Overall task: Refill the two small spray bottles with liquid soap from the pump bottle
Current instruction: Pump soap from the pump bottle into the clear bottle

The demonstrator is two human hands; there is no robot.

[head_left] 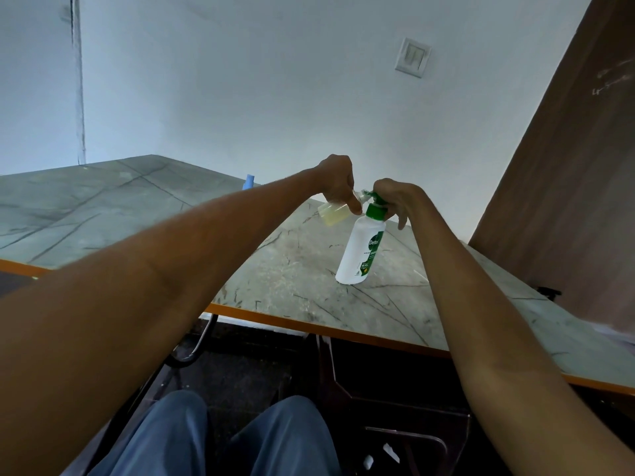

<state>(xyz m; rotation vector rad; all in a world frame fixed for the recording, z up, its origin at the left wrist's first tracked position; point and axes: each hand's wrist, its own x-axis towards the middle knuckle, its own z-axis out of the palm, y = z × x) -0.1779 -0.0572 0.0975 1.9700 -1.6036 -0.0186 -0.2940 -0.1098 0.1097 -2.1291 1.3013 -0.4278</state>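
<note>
- White plastic pump bottle with a green top (360, 252) stands on the grey marble-look table with an orange rim (309, 280), a bit tilted, near the middle and back from the front edge.
- From the head view, the right hand (395, 197) curls over the green pump head and presses it down.
- The left hand (338, 182) pinches a small clear spray bottle with pale yellow soap inside (331, 214) and holds it in the air, tipped, its open mouth right at the pump spout.
- To do this well, I think: keep the little mouth snug under the spout, press slow, and hold the big bottle steady so it does not tip.
- Behind the left arm, near the table's back edge, a small blue thing (248, 181) peeks out; I cannot tell what it is.
</note>
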